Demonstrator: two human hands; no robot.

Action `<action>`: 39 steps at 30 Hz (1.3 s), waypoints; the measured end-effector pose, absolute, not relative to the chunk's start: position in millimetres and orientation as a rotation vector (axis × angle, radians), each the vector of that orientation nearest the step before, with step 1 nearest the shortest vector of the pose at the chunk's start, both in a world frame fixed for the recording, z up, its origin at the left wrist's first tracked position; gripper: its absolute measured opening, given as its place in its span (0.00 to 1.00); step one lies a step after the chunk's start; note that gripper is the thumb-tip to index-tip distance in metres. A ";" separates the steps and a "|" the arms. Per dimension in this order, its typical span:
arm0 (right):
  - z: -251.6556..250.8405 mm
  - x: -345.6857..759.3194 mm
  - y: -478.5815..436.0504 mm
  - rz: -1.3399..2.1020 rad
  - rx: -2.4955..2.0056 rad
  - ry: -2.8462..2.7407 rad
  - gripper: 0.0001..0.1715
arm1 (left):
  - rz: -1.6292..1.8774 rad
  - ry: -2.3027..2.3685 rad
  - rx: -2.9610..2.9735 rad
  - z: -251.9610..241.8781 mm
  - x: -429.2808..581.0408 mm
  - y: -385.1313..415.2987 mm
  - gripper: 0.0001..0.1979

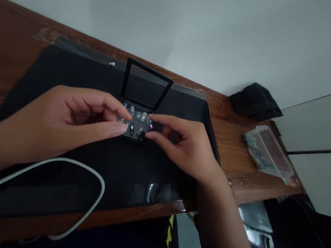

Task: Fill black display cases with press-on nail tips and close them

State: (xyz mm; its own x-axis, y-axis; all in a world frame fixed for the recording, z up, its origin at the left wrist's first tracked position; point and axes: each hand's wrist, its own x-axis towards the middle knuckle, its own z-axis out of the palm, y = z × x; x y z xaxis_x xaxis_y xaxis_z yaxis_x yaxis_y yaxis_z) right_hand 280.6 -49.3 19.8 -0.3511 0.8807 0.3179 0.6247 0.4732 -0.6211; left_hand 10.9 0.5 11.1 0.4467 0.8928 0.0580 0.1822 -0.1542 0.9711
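Note:
A small black case [131, 138] stands with its hinged, windowed lid [147, 85] raised behind it. Inside lie several small dark pieces with silver ornaments that look like press-on nails [132, 129]; a purple shiny one [150, 126] shows at the right end. My left hand [84, 120] has its thumb and forefinger at the left end of the case, over the nails there. At the right end, my right hand [181, 140] holds the case between forefinger at the back and thumb at the front. The fingertips partly cover the outer nails.
A black mat [85, 186] covers much of the wooden table [8, 48]. A white cable [98, 176] loops over its front left. At right are a clear plastic box [273, 153] with small bags inside and a black object [255, 102] against the wall.

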 end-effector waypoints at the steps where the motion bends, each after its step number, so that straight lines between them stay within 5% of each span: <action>1: 21.4 281.7 -48.1 0.554 -1.307 -2.066 0.21 | 0.854 0.997 1.620 9.9 9.7 1.8 0.05; 20: 27.9 270.2 -47.5 0.680 -1.736 -2.164 0.20 | 0.774 1.389 1.874 3.5 1.5 10.7 0.16; 39: 26.2 261.8 -47.6 0.602 -1.843 -2.099 0.19 | 1.077 1.388 1.949 -2.3 0.5 4.4 0.11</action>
